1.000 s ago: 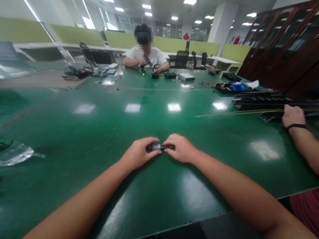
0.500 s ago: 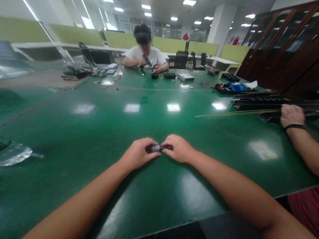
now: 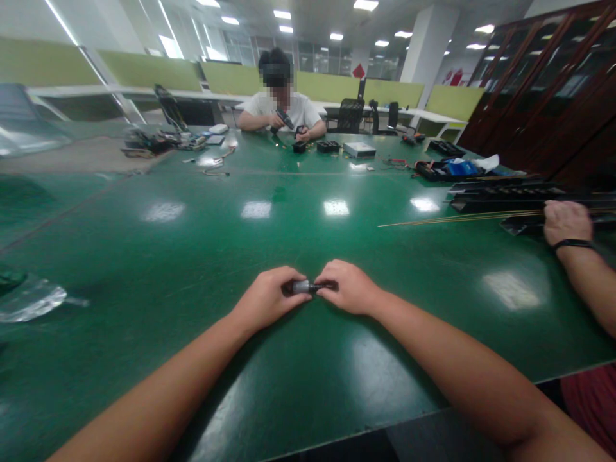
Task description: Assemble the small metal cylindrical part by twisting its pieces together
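The left forearm point(image 3: 178, 393) and the right forearm point(image 3: 447, 358) are slanting inward over the bench point(image 3: 269, 231), the right one crossing its near edge. The left hand point(image 3: 268, 298) is curving thumb and fingers into a grip; the right hand point(image 3: 352, 288) is facing it, pinching with its fingertips. Both hands are pointing nearly tip to tip, backs showing.

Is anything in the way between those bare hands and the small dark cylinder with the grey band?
Nothing visible: the left hand grips the small dark cylinder with the grey band, and the right hand pinches the narrow dark part beside it.
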The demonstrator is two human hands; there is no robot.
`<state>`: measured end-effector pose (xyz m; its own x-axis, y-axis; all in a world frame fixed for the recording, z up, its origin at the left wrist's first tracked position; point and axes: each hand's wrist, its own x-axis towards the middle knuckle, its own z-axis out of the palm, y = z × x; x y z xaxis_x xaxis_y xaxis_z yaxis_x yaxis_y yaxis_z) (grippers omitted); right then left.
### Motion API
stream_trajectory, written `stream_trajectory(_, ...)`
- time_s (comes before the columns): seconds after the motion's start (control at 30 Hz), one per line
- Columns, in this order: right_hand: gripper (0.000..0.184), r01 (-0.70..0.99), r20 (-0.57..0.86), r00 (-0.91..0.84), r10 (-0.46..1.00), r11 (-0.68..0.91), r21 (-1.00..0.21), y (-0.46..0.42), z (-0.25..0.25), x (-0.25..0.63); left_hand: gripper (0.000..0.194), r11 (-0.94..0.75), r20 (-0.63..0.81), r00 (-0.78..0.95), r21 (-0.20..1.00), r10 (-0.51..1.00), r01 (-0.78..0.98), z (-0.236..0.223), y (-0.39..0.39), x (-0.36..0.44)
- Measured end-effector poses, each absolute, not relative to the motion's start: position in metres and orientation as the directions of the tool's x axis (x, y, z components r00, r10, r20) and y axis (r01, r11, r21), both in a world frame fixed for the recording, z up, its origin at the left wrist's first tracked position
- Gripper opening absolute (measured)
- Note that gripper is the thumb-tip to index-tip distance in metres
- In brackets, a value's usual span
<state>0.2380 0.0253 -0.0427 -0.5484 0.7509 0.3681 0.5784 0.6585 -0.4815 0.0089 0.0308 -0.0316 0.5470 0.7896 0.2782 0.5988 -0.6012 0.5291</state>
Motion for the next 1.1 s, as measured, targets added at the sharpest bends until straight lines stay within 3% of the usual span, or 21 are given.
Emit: stream_trajectory(1.1, 0.012, 0.587, 0.343, -0.558, 0.756, 0.651, -0.481, 0.0227, -0.0371, 0.2467, 0.024, -0.613, 0.283, 0.555, 0.511, 0.782, 0.602, -0.0334, 0.0306, 0.0067)
